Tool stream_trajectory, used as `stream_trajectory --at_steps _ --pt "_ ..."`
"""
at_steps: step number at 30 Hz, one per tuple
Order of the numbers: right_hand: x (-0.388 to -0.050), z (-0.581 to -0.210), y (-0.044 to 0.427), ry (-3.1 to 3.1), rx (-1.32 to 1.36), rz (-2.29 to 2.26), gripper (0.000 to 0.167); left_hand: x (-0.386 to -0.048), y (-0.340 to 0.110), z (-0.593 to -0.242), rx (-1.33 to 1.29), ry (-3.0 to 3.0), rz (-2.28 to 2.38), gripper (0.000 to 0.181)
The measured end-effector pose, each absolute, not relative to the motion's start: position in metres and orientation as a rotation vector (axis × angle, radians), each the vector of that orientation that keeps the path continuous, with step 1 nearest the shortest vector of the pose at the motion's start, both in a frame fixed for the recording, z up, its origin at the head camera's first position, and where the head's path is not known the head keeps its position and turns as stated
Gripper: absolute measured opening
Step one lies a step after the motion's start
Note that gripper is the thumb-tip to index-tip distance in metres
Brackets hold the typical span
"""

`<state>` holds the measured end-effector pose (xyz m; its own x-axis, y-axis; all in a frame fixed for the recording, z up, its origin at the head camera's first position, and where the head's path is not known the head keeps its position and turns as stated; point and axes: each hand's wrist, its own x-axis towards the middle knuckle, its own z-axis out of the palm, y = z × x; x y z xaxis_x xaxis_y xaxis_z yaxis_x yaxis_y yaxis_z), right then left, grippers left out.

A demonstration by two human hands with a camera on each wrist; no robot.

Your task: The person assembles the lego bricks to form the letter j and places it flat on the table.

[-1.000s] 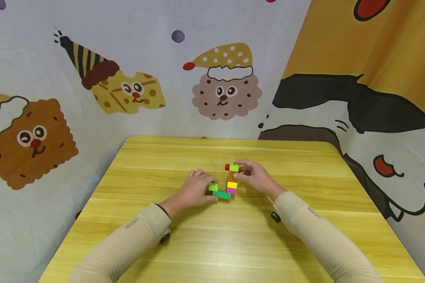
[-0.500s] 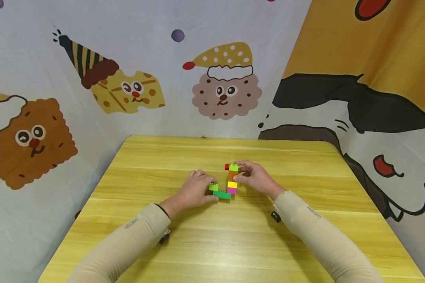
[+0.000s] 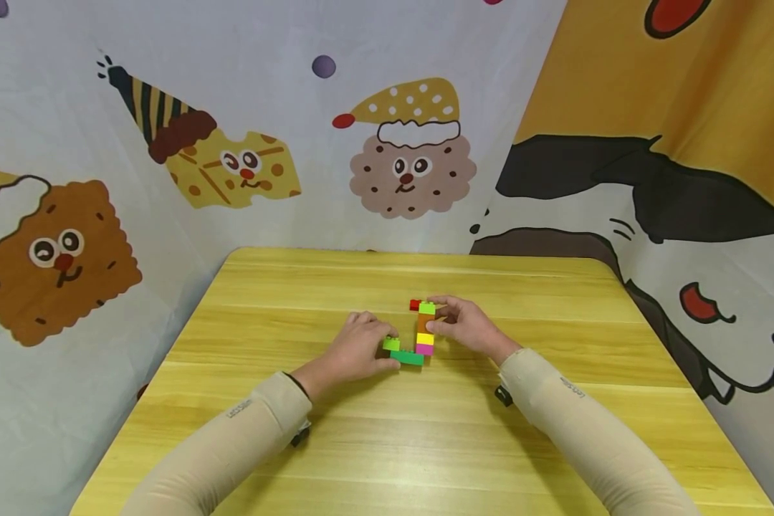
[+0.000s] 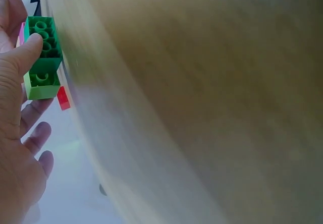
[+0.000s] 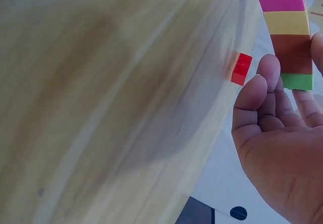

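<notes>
Both hands hold one joined piece of toy bricks above the table. My left hand (image 3: 355,349) pinches its left end, where a light green brick (image 3: 391,345) sits on a long green brick (image 3: 407,357). In the left wrist view the thumb presses the hollow underside of the green brick (image 4: 49,62). At the right end rises a stack of a magenta brick (image 3: 424,350), a yellow brick (image 3: 425,338), brown-orange bricks (image 3: 422,322) and a light green top brick (image 3: 427,308). My right hand (image 3: 467,326) grips this stack between thumb and fingers.
A separate red brick (image 3: 415,304) lies on the wooden table (image 3: 387,444), just behind the stack. The table's back edge meets a cloth (image 3: 264,229) printed with cartoon figures.
The joined bricks have shifted very slightly right and nearer, together with both hands. The red brick stays where it was, and both grips look the same.
</notes>
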<state>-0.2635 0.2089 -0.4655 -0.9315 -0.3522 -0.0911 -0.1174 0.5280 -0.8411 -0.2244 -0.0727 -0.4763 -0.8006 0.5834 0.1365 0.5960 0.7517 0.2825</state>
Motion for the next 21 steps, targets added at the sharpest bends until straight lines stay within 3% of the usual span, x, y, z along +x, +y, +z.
stream_trajectory --at_steps 21 --pt "-0.261 -0.471 0.227 2.512 -0.344 -1.22 0.063 -0.217 -0.056 -0.473 -1.011 -2.969 -0.547 0.055"
